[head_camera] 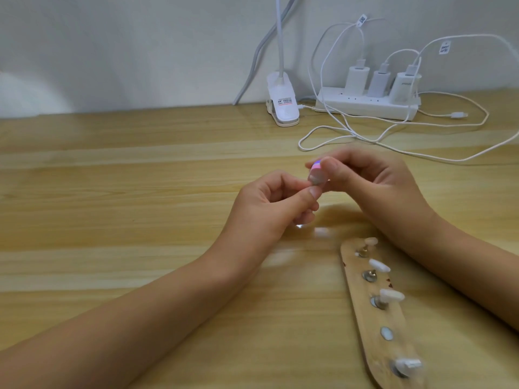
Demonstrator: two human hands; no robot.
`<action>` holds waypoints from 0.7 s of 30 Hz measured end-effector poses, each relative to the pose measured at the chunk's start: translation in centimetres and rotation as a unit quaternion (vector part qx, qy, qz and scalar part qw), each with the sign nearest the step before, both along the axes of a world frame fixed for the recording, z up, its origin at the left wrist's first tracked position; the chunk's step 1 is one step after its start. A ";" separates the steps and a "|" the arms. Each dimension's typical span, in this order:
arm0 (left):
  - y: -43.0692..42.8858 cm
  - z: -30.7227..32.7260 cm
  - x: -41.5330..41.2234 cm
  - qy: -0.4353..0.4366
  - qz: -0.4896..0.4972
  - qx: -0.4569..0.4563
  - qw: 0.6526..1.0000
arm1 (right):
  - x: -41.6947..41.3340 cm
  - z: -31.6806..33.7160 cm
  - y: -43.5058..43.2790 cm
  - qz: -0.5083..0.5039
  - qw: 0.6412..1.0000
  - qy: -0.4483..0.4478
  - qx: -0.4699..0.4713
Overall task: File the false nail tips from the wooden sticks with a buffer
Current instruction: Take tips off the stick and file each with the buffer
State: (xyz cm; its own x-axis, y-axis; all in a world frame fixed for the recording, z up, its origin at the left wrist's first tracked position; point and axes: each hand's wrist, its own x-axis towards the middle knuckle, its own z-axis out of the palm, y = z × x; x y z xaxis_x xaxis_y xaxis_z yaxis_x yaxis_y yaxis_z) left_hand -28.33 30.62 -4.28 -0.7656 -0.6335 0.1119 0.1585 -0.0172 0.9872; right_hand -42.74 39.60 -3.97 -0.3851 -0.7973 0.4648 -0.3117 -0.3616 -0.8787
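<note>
Your right hand (373, 181) holds a small pink-and-white buffer block (316, 171) in a tight grip between thumb and fingertips, above the middle of the wooden worktop (112, 192). Your left hand (266, 203) meets it from the left. Its grip is narrow, with thumb and forefinger pinching a small greyish piece (315, 181) against the buffer's lower face. The piece is too blurred for me to tell whether it is a nail tip. Toward the near right corner lies the wooden stick (365, 318), just beside your right forearm. It carries four white false nail tips (379, 266) on metal posts and one bare round pad (386, 333). Along the far edge stand a clip lamp (282, 108) and a white power strip (365, 106) with three chargers (355, 80), their cables (351, 133) looping over the worktop.
</note>
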 end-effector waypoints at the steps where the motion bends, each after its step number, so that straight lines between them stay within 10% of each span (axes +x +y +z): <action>1: 0.0 0.0 0.0 0.000 0.000 0.003 1.000 | -0.1 0.0 0.0 -0.003 1.000 0.001 -0.003; 21: 0.1 0.2 0.0 -0.012 0.005 0.008 1.000 | 0.3 0.4 0.2 -0.020 0.998 0.056 -0.006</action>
State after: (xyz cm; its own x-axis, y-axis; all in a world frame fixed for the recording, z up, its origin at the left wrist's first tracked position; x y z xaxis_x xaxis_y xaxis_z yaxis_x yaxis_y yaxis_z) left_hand -28.36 30.74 -4.06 -0.7613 -0.6430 0.0836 0.1351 -0.0312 0.9903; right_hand -42.44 39.81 -3.62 -0.3618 -0.7769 0.5153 -0.4216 -0.3566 -0.8337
